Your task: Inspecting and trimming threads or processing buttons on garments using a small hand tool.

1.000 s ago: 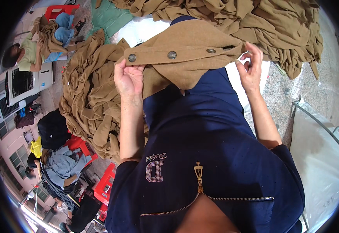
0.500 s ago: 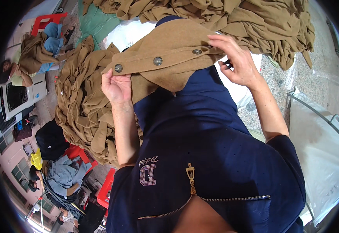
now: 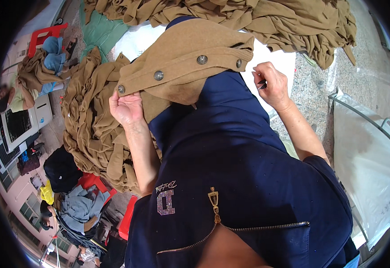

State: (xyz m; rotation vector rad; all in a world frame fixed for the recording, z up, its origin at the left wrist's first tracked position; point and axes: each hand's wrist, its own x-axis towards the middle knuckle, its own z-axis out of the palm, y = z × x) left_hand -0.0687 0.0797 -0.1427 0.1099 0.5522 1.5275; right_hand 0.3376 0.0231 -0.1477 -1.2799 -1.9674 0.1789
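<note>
Across my lap lies a brown knit garment (image 3: 183, 47) with a row of several dark round buttons (image 3: 158, 75) along its band. My left hand (image 3: 128, 107) pinches the band's left end, just under the last button. To the right of the garment and apart from it, my right hand (image 3: 273, 85) is closed around small dark thread snips (image 3: 262, 84). Only their pointed tips show; the palm and fingers hide the rest.
Piles of similar brown garments lie at the left (image 3: 87, 116) and the far side (image 3: 293, 27). A clear plastic-covered frame (image 3: 364, 165) stands at the right. Far left, a person (image 3: 20, 96) sits with brown cloth near a red stool (image 3: 45, 35).
My right hand has let go of the garment's right end and moved down and away from it. The button band has shifted left in my left hand, and another button shows at its right.
</note>
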